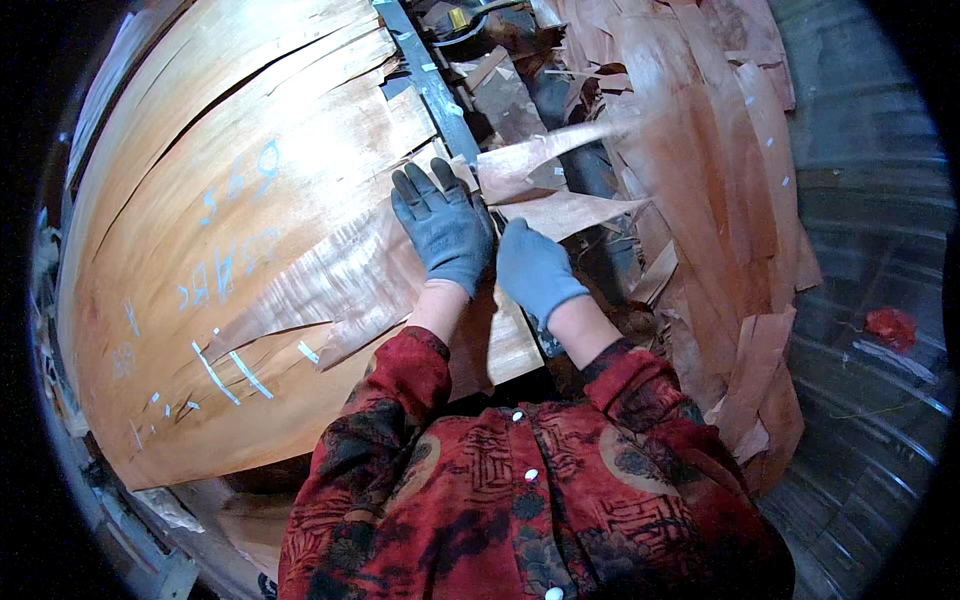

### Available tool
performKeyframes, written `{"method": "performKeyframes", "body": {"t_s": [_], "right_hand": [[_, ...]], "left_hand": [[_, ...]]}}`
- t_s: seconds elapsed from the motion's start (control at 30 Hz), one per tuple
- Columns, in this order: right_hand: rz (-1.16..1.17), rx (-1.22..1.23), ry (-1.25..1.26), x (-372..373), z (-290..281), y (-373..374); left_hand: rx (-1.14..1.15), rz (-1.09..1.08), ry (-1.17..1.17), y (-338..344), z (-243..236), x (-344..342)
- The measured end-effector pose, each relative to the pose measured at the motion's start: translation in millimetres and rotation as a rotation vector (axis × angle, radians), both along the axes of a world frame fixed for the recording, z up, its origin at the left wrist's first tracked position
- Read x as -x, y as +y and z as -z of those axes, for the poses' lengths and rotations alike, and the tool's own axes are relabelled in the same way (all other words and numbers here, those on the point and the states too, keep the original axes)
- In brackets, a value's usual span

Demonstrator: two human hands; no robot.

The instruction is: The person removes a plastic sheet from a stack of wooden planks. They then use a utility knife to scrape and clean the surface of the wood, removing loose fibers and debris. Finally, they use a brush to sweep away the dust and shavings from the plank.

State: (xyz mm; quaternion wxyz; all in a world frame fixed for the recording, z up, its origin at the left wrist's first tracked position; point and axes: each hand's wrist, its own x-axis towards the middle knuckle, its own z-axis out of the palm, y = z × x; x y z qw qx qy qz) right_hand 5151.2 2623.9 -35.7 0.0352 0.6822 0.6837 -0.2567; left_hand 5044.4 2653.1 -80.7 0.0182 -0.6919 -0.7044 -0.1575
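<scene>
A big sheet of thin wood veneer (pixel 250 230) with blue chalk marks and small white tape patches fills the left half of the view. My left hand (pixel 440 225), in a grey glove, lies flat on its right edge with fingers spread. My right hand (pixel 535 270), also gloved, is closed around a torn veneer strip (pixel 570 212) that sticks out to the right, just beside the left hand. A dark metal bar (pixel 430 85) runs along the sheet's right edge, away from me.
Loose veneer strips and offcuts (pixel 720 200) pile up on the right. Beyond them is a dark ribbed floor (pixel 870 300) with a red scrap (pixel 890 325). My red patterned sleeves fill the lower middle.
</scene>
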Motion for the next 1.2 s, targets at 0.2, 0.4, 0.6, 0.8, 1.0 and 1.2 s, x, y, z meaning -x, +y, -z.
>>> {"method": "performKeyframes", "body": {"t_s": [0.2, 0.4, 0.6, 0.8, 1.0, 1.2], "right_hand": [[0.010, 0.100, -0.030, -18, -1, -61], [0.035, 0.191, -0.026, -43, -18, -115], [0.193, -0.293, 0.649, -75, -13, -111], [0.201, -0.258, 0.552, -34, -9, -17], [0.294, 0.093, 1.013, -14, -41, 20], [0.133, 0.079, 1.202, 26, -104, 57]], "left_hand": [[-0.006, -0.029, 0.045, 0, 5, -2], [0.019, 0.003, -0.049, -2, -4, 1], [-0.091, 0.281, -0.333, -48, -49, 90], [0.084, 0.308, -0.072, -117, -33, 152], [0.082, 0.384, 0.087, -110, -38, 158], [-0.137, 0.419, 0.237, -97, -37, 171]]}}
